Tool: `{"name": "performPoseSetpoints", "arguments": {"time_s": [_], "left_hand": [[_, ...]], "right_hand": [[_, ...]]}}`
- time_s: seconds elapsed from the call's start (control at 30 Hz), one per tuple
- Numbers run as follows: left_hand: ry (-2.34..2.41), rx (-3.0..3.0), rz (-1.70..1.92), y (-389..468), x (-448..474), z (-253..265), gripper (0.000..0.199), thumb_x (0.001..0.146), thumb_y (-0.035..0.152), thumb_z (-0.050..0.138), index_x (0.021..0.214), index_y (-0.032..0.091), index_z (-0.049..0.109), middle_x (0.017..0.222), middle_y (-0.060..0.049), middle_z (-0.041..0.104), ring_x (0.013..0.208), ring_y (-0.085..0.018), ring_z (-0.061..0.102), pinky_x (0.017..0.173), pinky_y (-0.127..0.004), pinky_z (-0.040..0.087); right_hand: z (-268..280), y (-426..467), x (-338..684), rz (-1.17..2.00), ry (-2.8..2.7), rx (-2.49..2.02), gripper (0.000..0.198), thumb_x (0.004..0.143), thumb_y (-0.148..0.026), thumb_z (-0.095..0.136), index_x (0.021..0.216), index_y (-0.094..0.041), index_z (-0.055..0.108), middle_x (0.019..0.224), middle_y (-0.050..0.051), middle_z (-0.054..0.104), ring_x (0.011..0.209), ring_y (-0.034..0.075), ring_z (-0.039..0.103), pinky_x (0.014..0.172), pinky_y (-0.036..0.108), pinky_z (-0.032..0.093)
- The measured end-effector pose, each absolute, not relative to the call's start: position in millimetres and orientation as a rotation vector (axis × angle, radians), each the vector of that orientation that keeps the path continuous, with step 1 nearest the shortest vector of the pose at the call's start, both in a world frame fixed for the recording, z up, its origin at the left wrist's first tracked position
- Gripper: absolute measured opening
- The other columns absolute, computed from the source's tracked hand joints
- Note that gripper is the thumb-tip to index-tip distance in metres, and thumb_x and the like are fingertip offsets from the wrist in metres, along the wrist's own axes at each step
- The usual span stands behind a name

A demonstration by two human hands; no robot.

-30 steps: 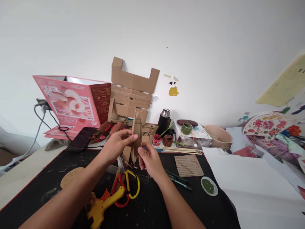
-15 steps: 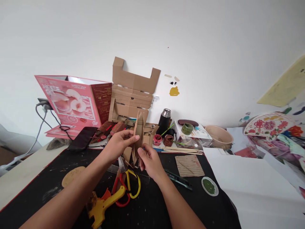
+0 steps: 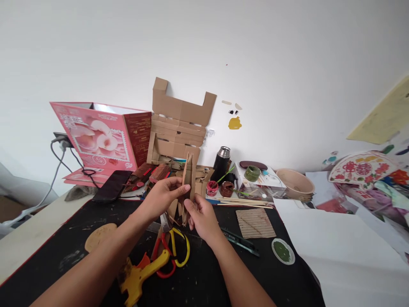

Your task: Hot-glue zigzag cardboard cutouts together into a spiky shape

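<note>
A narrow, pointed cardboard piece [image 3: 189, 172] stands roughly upright between my two hands, its layers slightly apart. My left hand [image 3: 169, 192] pinches its left side, thumb in front. Lower down, my right hand [image 3: 200, 214] grips the right edge near the bottom end; its fingertips are partly hidden. Just below my hands lie scissors [image 3: 181, 251] with red and yellow handles, blades pointing away. A yellow tool, perhaps a glue gun [image 3: 140, 277], rests beside my left forearm. A dark green utility knife [image 3: 241, 243] lies right of my right wrist.
A flattened cardboard box [image 3: 179, 111] leans on the wall beside a pink box [image 3: 99, 140]. Along the back stand a black thermos [image 3: 222, 162] and open paint jars [image 3: 227, 189]. Right lie corrugated cardboard [image 3: 255, 223] and a lid with green paint [image 3: 283, 251]. A phone [image 3: 112, 186] lies left.
The cardboard piece has turned and tipped slightly, its top now a little lower and farther right. Both hands keep their hold. The whole view has shifted slightly.
</note>
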State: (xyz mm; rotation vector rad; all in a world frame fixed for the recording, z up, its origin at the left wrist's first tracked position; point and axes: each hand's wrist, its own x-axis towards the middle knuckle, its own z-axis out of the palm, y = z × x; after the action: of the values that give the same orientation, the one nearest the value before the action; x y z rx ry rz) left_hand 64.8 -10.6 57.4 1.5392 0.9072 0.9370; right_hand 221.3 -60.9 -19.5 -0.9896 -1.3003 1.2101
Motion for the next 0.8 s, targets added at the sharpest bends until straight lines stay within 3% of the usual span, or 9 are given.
{"name": "performPoseSetpoints", "arguments": {"time_s": [0.37, 0.53, 0.8], "left_hand": [[0.852, 1.583, 0.786, -5.9, 54.8, 55.8, 0.045, 0.076, 0.058, 0.087, 0.086, 0.018, 0.072, 0.076, 0.0, 0.069, 0.071, -0.017, 0.064, 0.069, -0.028, 0.05], [0.723, 1.632, 0.603, -10.6, 57.3, 53.3, 0.046, 0.084, 0.055, 0.081, 0.11, 0.018, 0.075, 0.091, -0.004, 0.078, 0.08, -0.022, 0.072, 0.076, -0.033, 0.056], [0.701, 1.653, 0.649, -13.5, 57.4, 58.0, 0.043, 0.091, 0.053, 0.074, 0.12, 0.022, 0.073, 0.111, -0.006, 0.078, 0.103, -0.027, 0.073, 0.093, -0.038, 0.057]], "right_hand": [[-11.4, -63.1, 226.0, 1.166, -1.174, -0.989, 0.069, 0.089, -0.091, 0.052, 0.074, -0.024, 0.052, 0.052, -0.003, 0.055, 0.039, 0.012, 0.048, 0.037, 0.023, 0.029], [-7.4, -59.0, 230.9, 1.08, -1.053, -1.045, 0.067, 0.081, -0.091, 0.064, 0.076, -0.025, 0.054, 0.048, -0.007, 0.049, 0.037, 0.013, 0.043, 0.037, 0.025, 0.031], [-3.8, -59.9, 232.0, 1.084, -1.079, -1.075, 0.067, 0.079, -0.091, 0.065, 0.075, -0.025, 0.058, 0.045, -0.007, 0.047, 0.038, 0.014, 0.044, 0.037, 0.027, 0.034]]}}
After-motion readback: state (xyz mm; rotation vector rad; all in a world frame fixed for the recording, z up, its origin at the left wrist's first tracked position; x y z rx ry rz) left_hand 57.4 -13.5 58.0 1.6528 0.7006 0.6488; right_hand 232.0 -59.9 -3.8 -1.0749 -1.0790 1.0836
